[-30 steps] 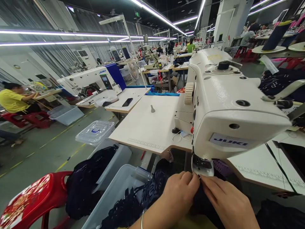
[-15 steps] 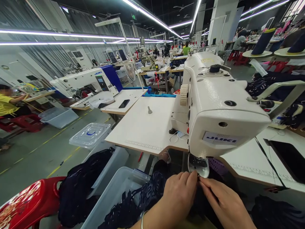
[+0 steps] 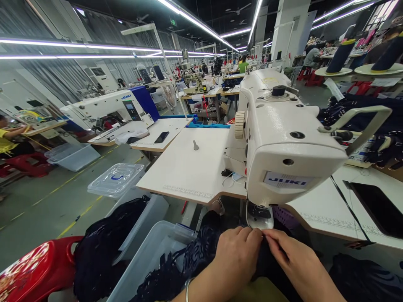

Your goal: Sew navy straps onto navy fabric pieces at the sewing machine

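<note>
Just in front of the needle area [image 3: 260, 213] of a white sewing machine [image 3: 277, 121], both hands meet with fingertips almost touching. My left hand [image 3: 236, 253] is closed, its fingers curled and the thumb side toward the machine. My right hand [image 3: 291, 256] pinches with thumb and forefinger. Whatever sits between the fingertips is small and mostly hidden. Below the hands is dark material that blends with my lap. To the left, navy straps [image 3: 201, 251] spill over the rim of a clear plastic bin [image 3: 147, 247].
A white worktable [image 3: 182, 163] carries a small grey metal piece [image 3: 195, 145]. One phone [image 3: 161, 137] lies farther left, another [image 3: 378, 207] at right. A red stool [image 3: 40, 268] bears a dark strap pile [image 3: 100, 256]. Thread cones [image 3: 341, 56] stand at upper right.
The camera view has shifted slightly, so the machine sits a bit farther left. Both hands stay together at the needle area, with the fingertips only slightly moved.
</note>
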Action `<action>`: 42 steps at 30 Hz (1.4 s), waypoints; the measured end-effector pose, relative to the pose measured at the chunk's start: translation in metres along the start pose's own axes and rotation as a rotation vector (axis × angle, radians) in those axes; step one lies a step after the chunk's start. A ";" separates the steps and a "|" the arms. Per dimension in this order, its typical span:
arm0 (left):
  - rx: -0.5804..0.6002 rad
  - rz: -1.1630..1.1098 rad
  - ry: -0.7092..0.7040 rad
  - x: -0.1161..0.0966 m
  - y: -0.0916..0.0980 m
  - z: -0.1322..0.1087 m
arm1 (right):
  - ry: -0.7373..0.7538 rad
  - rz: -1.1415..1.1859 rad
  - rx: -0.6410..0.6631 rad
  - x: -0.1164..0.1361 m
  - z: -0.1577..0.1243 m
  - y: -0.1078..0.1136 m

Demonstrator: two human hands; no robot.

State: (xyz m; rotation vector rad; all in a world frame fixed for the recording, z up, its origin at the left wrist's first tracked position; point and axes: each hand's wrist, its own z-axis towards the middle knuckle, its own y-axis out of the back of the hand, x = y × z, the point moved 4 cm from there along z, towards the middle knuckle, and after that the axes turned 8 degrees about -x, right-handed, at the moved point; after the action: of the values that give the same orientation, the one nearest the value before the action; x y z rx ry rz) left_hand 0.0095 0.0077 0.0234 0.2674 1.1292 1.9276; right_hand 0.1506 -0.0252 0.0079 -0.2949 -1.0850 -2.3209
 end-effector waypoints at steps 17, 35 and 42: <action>0.346 -0.195 0.089 0.006 -0.007 -0.006 | 0.046 0.098 0.264 -0.011 -0.014 0.007; 0.318 -0.937 0.567 0.019 -0.059 -0.028 | -1.173 0.801 0.099 -0.038 -0.064 -0.038; 0.275 -1.016 0.631 0.025 -0.062 -0.027 | -1.134 0.951 -0.004 -0.034 -0.066 -0.044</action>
State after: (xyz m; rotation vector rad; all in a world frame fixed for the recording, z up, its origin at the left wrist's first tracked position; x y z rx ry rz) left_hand 0.0147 0.0238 -0.0463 -0.7067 1.5207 0.9373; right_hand 0.1561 -0.0388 -0.0772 -1.8044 -1.0077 -1.1848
